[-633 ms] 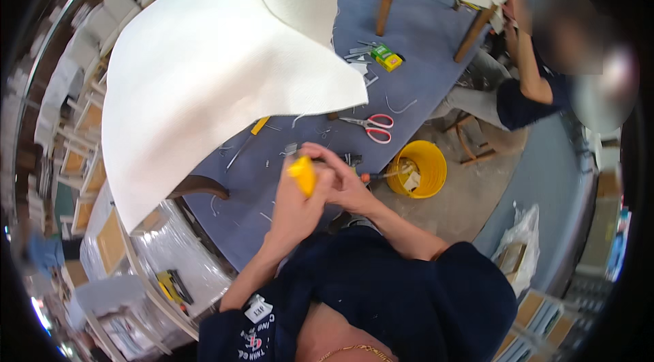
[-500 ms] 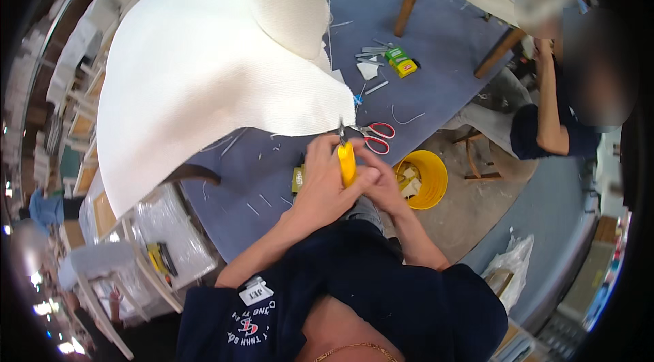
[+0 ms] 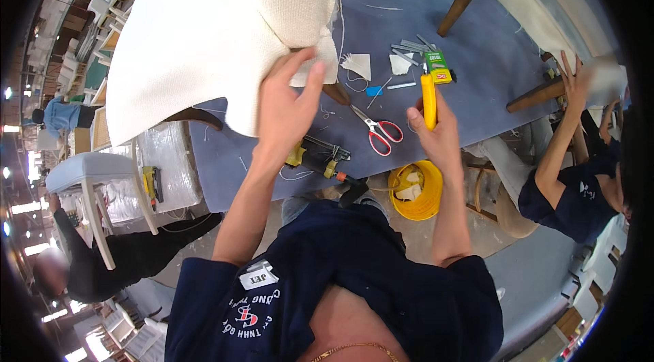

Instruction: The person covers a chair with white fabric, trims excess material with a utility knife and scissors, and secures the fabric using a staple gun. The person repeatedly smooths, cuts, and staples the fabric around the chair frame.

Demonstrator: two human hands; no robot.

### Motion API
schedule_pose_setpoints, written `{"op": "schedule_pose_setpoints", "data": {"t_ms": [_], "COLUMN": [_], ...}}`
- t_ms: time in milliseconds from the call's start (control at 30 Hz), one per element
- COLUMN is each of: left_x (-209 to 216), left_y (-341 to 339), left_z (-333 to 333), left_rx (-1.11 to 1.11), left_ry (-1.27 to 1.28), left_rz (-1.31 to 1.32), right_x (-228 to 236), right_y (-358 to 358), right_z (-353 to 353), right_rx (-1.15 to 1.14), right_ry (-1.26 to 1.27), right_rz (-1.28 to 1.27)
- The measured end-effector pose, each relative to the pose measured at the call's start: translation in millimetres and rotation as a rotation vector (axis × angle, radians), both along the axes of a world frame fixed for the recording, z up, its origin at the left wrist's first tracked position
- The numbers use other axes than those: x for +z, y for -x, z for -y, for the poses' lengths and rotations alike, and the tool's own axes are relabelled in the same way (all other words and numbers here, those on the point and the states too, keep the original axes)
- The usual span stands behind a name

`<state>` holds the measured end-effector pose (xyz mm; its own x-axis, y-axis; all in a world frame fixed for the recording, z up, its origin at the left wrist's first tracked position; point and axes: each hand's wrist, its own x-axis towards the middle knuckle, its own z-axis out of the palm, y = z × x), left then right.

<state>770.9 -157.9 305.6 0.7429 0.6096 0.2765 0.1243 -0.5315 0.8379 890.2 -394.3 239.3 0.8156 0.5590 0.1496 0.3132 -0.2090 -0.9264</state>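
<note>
My right hand (image 3: 439, 127) is wrapped round a yellow-handled tool (image 3: 429, 104) with a narrow metal tip pointing away from me; its exact kind does not show. My left hand (image 3: 286, 99) lies against the off-white fabric (image 3: 197, 41) of an upholstered piece, thumb and fingers apart, at a fold near its edge. A dark wooden leg (image 3: 336, 93) shows beneath the fabric. Between my hands, red-handled scissors (image 3: 378, 133) rest on the blue-grey table cover (image 3: 354, 14). Closer to me lies a black and yellow staple gun (image 3: 323, 155) with a hose fitting.
Staple strips (image 3: 410, 47), a green-yellow box (image 3: 438, 67), fabric scraps (image 3: 357, 65) and a blue piece (image 3: 374, 91) lie on the table. A yellow bucket (image 3: 417, 191) with scraps stands below its edge. At right, a co-worker (image 3: 572, 185) handles another upholstered piece.
My hands were together at the yellow-handled tool; now they are apart. The right has carried the tool right and away from me, while the left has moved onto the fabric.
</note>
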Motion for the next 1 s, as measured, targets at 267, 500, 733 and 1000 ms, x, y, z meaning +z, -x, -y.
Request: {"op": "schedule_pose_setpoints", "data": {"t_ms": [267,500,733,1000], "left_x": [-17.0,-35.8,-39.7,-33.6], "left_y": [23.2,14.8,10.4,25.9], "left_z": [-7.8,-7.0,-9.0,-11.7], "left_rx": [0.366,0.375,0.301,0.287], "left_ry": [-0.281,-0.218,-0.049,0.066], "left_rz": [-0.068,-0.156,0.133,0.148], "right_x": [73.6,115.1,123.6,159.7], "right_y": [-26.5,-28.4,-33.4,-17.6], "right_z": [-13.2,-42.2,-79.5,-99.9], "right_rx": [0.373,0.594,0.740,0.792], "right_ry": [0.254,0.258,0.429,0.682], "right_rz": [0.459,0.454,0.846,0.816]}}
